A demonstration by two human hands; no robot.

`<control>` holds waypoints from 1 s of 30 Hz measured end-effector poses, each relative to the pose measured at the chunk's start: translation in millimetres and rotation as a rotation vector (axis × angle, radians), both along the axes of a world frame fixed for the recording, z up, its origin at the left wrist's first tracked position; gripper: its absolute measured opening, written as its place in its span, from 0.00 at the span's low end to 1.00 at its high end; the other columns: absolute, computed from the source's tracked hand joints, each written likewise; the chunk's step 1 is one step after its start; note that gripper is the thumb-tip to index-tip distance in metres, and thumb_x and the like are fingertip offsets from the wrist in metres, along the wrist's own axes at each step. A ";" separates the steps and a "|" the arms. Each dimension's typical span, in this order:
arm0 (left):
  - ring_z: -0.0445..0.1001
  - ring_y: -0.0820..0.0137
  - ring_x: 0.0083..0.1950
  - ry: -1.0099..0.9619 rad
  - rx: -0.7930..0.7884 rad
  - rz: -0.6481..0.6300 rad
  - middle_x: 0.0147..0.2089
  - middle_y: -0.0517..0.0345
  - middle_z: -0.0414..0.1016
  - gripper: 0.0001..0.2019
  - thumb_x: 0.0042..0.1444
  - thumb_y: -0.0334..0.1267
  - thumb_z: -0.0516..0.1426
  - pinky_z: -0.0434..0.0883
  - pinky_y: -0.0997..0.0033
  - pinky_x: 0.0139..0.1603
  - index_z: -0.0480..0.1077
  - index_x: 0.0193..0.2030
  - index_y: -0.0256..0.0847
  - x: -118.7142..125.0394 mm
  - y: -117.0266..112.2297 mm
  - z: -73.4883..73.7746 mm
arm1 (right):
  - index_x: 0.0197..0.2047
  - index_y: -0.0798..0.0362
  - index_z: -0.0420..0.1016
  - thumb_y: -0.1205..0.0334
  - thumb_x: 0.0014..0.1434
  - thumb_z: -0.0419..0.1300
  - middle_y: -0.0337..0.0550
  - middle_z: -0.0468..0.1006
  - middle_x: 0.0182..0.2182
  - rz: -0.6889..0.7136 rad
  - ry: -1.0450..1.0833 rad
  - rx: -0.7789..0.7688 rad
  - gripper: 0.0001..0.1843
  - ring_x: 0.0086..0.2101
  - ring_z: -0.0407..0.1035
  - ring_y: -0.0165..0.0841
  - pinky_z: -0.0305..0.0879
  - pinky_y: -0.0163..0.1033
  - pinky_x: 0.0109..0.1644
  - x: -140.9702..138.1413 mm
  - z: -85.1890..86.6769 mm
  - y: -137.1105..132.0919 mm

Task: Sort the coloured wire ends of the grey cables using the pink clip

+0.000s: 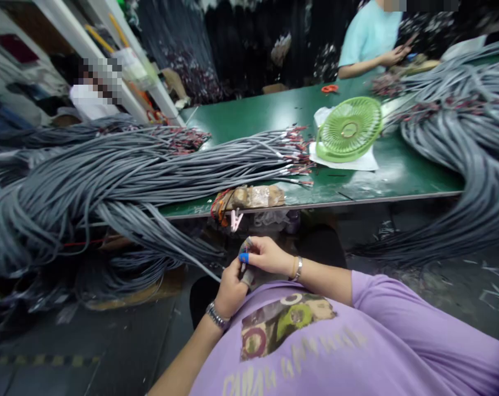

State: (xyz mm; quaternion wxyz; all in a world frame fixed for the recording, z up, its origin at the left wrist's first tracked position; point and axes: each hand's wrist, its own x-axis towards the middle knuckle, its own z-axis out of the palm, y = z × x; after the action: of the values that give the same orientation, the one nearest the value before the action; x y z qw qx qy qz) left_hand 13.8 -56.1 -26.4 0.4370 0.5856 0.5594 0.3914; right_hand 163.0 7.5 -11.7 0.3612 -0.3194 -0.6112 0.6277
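Note:
My left hand (233, 285), with a metal watch at the wrist, is closed in front of my lap. A single grey cable (198, 263) runs down from the table into it. Against its fingertips is my right hand (272, 256), fingers pinched together, with blue wrapping (244, 257) on one digit. Both hands meet at the cable's end, which the fingers mostly hide. Greyish coverings show on some fingertips. Ahead of the hands, a pink clothespin (236, 220) hangs at the table edge beside a tape-wrapped brown bundle (260, 196).
Grey cables (150, 170) with red and black wire ends lie across the green table (352, 190). More cables (476, 148) drape off its right side. A green fan (350, 129) and orange scissors (329, 88) rest on it. A co-worker (371, 38) is across the table, another person (93, 99) at left.

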 end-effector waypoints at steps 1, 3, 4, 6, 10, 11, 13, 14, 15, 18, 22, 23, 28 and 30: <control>0.75 0.70 0.28 -0.041 -0.002 0.004 0.31 0.58 0.77 0.07 0.54 0.37 0.60 0.70 0.73 0.28 0.71 0.39 0.38 -0.7 -0.6 1.1 | 0.31 0.56 0.70 0.53 0.50 0.67 0.35 0.71 0.23 -0.037 0.004 0.002 0.15 0.24 0.63 0.26 0.63 0.33 0.30 -0.1 -1.9 4.2; 0.75 0.71 0.27 -0.093 -0.034 0.025 0.31 0.57 0.77 0.10 0.59 0.44 0.56 0.69 0.75 0.25 0.70 0.37 0.39 -1.3 -1.6 4.4 | 0.30 0.56 0.71 0.52 0.47 0.69 0.35 0.70 0.23 -0.055 0.022 -0.026 0.17 0.25 0.62 0.25 0.62 0.33 0.31 1.6 -5.0 11.6; 0.75 0.71 0.27 -0.101 -0.046 0.037 0.30 0.56 0.77 0.13 0.61 0.46 0.54 0.68 0.75 0.24 0.70 0.35 0.38 -1.0 -1.9 6.5 | 0.29 0.57 0.71 0.51 0.45 0.69 0.35 0.70 0.23 -0.043 0.032 -0.052 0.18 0.25 0.62 0.25 0.61 0.33 0.32 3.2 -5.8 13.7; 0.76 0.71 0.27 -0.080 -0.073 0.042 0.29 0.55 0.77 0.15 0.60 0.49 0.55 0.70 0.74 0.25 0.70 0.32 0.38 0.7 -1.8 11.0 | 0.27 0.57 0.70 0.49 0.43 0.70 0.34 0.69 0.23 -0.010 0.042 -0.099 0.21 0.25 0.61 0.25 0.61 0.33 0.32 7.3 -5.5 13.7; 0.78 0.67 0.27 -0.023 -0.149 -0.045 0.27 0.55 0.78 0.14 0.56 0.48 0.60 0.74 0.70 0.30 0.73 0.35 0.37 5.5 2.2 18.2 | 0.27 0.56 0.71 0.51 0.47 0.68 0.35 0.70 0.22 -0.033 -0.026 -0.017 0.17 0.25 0.61 0.26 0.61 0.33 0.31 15.1 1.4 4.8; 0.78 0.67 0.27 -0.033 -0.161 -0.059 0.26 0.55 0.78 0.14 0.56 0.48 0.60 0.75 0.69 0.31 0.73 0.35 0.37 6.5 3.3 19.2 | 0.27 0.56 0.72 0.53 0.49 0.67 0.36 0.71 0.23 -0.040 -0.048 0.031 0.15 0.26 0.62 0.26 0.60 0.32 0.30 16.3 3.5 3.0; 0.78 0.67 0.27 -0.089 -0.162 -0.051 0.26 0.54 0.78 0.16 0.56 0.50 0.59 0.75 0.70 0.30 0.73 0.33 0.36 8.3 4.2 20.5 | 0.29 0.56 0.73 0.56 0.52 0.64 0.38 0.73 0.25 -0.045 -0.047 0.094 0.11 0.27 0.64 0.27 0.61 0.32 0.31 17.3 7.0 1.3; 0.78 0.68 0.26 -0.131 -0.159 -0.023 0.26 0.54 0.78 0.17 0.57 0.50 0.58 0.74 0.71 0.29 0.74 0.32 0.36 9.3 3.9 20.9 | 0.30 0.56 0.74 0.57 0.53 0.64 0.38 0.74 0.25 -0.046 -0.027 0.097 0.10 0.27 0.64 0.27 0.62 0.32 0.31 17.1 7.9 1.3; 0.77 0.69 0.26 -0.175 -0.159 0.012 0.26 0.54 0.78 0.17 0.57 0.51 0.58 0.74 0.72 0.28 0.73 0.32 0.36 10.2 3.0 21.0 | 0.30 0.56 0.74 0.56 0.54 0.63 0.38 0.74 0.25 -0.045 -0.005 0.082 0.10 0.27 0.65 0.27 0.63 0.32 0.31 16.7 8.2 1.6; 0.77 0.71 0.24 -0.292 -0.154 0.097 0.26 0.53 0.78 0.18 0.58 0.51 0.57 0.70 0.76 0.24 0.73 0.30 0.36 13.2 -1.1 20.3 | 0.31 0.56 0.74 0.53 0.53 0.64 0.38 0.73 0.24 -0.053 0.034 0.023 0.13 0.25 0.64 0.27 0.63 0.33 0.30 15.0 5.9 2.7; 0.76 0.72 0.23 -0.438 -0.130 0.211 0.26 0.53 0.78 0.19 0.56 0.52 0.59 0.69 0.77 0.22 0.72 0.29 0.35 15.8 -4.0 18.4 | 0.29 0.56 0.73 0.50 0.50 0.67 0.39 0.74 0.25 -0.102 0.029 0.041 0.17 0.26 0.64 0.27 0.63 0.35 0.32 14.3 2.2 1.6; 0.76 0.72 0.23 -0.475 -0.129 0.245 0.26 0.53 0.78 0.19 0.55 0.52 0.60 0.68 0.77 0.22 0.73 0.30 0.35 16.0 -3.8 18.4 | 0.28 0.56 0.72 0.50 0.50 0.67 0.39 0.73 0.24 -0.107 0.024 0.042 0.17 0.26 0.64 0.27 0.63 0.35 0.32 14.1 2.0 1.0; 0.74 0.72 0.20 -0.584 -0.167 0.362 0.24 0.56 0.76 0.19 0.47 0.52 0.64 0.66 0.77 0.19 0.72 0.32 0.35 16.1 0.1 21.9 | 0.28 0.55 0.71 0.47 0.48 0.69 0.38 0.72 0.24 -0.091 0.034 0.006 0.20 0.26 0.63 0.28 0.63 0.36 0.32 11.8 1.8 -1.0; 0.73 0.73 0.20 -0.608 -0.178 0.392 0.23 0.57 0.76 0.19 0.46 0.52 0.64 0.64 0.77 0.18 0.71 0.31 0.35 15.8 1.2 23.4 | 0.28 0.55 0.71 0.46 0.48 0.69 0.38 0.72 0.24 -0.081 0.054 -0.009 0.20 0.26 0.63 0.28 0.63 0.36 0.33 10.4 0.6 -0.9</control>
State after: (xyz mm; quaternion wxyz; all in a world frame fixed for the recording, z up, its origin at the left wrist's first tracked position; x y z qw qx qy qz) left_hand 29.6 -54.9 -3.0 0.5493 0.2841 0.5374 0.5734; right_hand 173.4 6.6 -11.2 0.4012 -0.3286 -0.5850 0.6236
